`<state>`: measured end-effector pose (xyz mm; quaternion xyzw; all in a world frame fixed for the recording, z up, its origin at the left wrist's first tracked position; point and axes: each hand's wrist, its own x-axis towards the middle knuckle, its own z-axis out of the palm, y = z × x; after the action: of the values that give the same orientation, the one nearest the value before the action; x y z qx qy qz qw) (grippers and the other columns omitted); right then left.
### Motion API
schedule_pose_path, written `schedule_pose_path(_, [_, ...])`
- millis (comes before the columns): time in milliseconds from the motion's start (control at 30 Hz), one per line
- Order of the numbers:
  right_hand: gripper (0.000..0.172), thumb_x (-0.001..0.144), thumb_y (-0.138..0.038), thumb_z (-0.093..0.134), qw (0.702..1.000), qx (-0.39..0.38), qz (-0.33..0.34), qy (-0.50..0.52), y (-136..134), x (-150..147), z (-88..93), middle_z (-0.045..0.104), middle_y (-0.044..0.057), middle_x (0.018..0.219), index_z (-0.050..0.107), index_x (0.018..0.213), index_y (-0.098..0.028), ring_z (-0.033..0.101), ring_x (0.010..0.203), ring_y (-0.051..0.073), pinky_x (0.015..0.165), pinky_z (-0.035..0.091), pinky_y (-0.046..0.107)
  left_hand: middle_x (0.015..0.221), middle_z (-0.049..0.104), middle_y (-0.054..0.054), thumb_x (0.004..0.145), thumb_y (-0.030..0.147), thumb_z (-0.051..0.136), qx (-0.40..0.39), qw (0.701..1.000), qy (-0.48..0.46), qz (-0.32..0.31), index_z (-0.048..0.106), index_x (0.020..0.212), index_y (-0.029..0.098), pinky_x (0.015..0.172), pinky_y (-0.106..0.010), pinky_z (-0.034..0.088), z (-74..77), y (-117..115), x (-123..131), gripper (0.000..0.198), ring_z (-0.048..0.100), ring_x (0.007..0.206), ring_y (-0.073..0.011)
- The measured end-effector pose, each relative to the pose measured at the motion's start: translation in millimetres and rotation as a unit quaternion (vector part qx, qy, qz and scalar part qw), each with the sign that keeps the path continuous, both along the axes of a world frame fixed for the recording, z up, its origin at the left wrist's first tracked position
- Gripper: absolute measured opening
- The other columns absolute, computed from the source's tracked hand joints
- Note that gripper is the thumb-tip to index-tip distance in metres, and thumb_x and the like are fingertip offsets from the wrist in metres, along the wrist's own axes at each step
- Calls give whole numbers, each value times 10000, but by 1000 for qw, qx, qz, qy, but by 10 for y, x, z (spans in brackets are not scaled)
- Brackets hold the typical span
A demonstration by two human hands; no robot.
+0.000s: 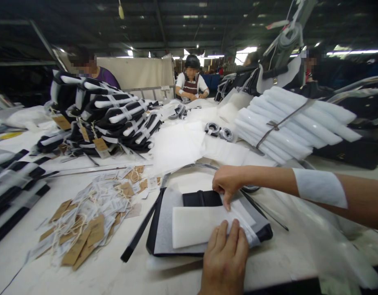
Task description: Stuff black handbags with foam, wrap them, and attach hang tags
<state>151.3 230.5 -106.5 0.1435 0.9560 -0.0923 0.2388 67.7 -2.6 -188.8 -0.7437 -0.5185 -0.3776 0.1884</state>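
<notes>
A black bag [204,198] lies flat on the white table [121,278] in front of me. A folded white foam sheet [195,225] rests on top of it, over a grey-white liner. My left hand [225,258] comes up from the bottom edge and lies flat on the near right part of the foam sheet, fingers stretched out. My right hand [227,182] reaches in from the right, a white band round the forearm. Its fingers are pinched on the sheet's far right corner at the bag's top edge.
Loose brown and white hang tags [84,221] are heaped at the left. Stacked black bags wrapped in white foam [115,119] stand behind them. A tied bundle of white foam rolls [293,123] sits at the right, tape rolls [219,132] beside it. Three other people [191,82] work across the table.
</notes>
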Motion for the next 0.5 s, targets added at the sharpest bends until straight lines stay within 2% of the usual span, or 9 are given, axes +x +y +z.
schedule_pose_path(133, [482,565,-653,819,997,-56,-41,21,110,41,-105,529,-67,517,645,651,-212,423,502,104,527,249,253,1197,725,83,1049,253,291,13,1000,0,7,736,1050,249,848,-296,582,9,14,5,444,679,1046,-169])
schedule_pose_path(300, [502,520,-591,859,980,-169,-101,23,236,52,-238,610,-58,640,659,734,-184,502,571,105,543,322,226,1198,723,89,1050,254,280,21,1000,6,11,732,1052,246,839,-300,588,1,23,6,452,684,1035,-167])
schedule_pose_path(400, [484,535,-519,874,979,-170,-110,26,302,22,-251,662,-36,712,695,812,-166,556,620,121,562,362,219,1203,720,93,1049,258,287,30,999,10,13,730,1049,245,829,-303,597,-15,21,8,443,691,1029,-170])
schedule_pose_path(500, [371,604,-391,864,982,-135,-118,52,330,26,-158,713,6,776,723,853,-155,612,687,153,620,401,232,1208,718,88,1051,259,278,34,999,15,11,728,1055,242,829,-307,605,-30,16,10,451,696,1029,-177])
